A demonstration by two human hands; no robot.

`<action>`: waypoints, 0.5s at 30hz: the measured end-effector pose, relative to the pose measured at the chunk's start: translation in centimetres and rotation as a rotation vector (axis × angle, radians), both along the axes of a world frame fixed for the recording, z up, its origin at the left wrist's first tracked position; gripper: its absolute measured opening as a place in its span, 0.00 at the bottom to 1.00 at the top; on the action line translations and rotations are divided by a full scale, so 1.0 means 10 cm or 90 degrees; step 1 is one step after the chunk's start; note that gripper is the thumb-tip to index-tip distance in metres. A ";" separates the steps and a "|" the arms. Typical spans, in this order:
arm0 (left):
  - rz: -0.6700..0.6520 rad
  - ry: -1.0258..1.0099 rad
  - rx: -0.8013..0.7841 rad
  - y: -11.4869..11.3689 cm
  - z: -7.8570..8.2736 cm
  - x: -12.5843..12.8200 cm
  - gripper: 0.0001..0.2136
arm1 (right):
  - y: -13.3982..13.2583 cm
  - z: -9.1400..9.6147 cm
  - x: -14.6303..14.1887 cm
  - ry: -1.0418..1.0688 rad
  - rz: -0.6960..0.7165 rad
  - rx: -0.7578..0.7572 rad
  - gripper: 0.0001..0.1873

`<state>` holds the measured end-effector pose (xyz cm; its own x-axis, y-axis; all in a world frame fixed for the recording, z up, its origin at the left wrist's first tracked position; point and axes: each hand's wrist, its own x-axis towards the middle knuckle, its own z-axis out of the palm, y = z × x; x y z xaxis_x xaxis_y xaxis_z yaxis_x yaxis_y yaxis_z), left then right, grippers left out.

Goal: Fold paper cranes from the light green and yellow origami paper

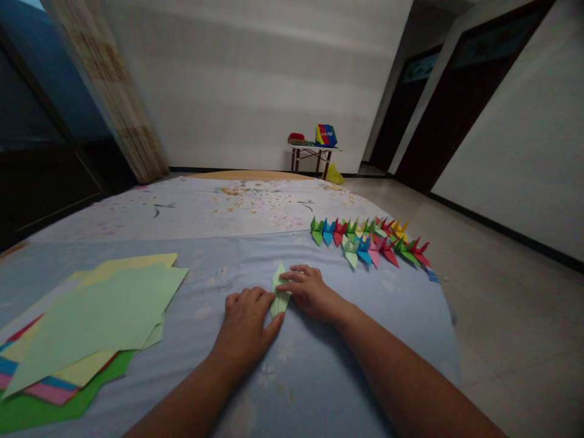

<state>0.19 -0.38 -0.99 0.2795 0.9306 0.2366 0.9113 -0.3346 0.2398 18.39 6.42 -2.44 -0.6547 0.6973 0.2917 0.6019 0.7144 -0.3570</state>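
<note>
A narrow diamond of pale green folded paper (276, 309) lies on the cloth in front of me, with a crease running down its length. My left hand (246, 322) grips it from the left, fingers curled and thumb pressed on its lower end. From the right, my right hand (312, 293) holds it too, with its fingertips on the upper part. The fingers cover some of the paper's middle and right edge.
Sheets of coloured paper (104, 310) lie in a loose stack at left. Two rows of folded paper cranes (351, 252) stand at right near the table edge. A floral cloth (228, 249) covers the table. A small table (314, 148) with a colourful box (325, 135) stands by the wall.
</note>
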 end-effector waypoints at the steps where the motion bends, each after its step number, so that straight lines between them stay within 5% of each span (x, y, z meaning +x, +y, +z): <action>1: 0.000 0.005 -0.001 0.00 0.00 0.00 0.12 | 0.01 -0.01 -0.01 0.003 0.001 0.003 0.16; 7: 0.006 0.021 -0.004 0.02 0.04 -0.05 0.14 | -0.02 0.04 -0.04 0.017 0.030 0.048 0.07; 15: -0.030 -0.008 0.004 0.12 -0.08 -0.17 0.23 | -0.06 0.10 -0.06 -0.027 0.042 0.031 0.08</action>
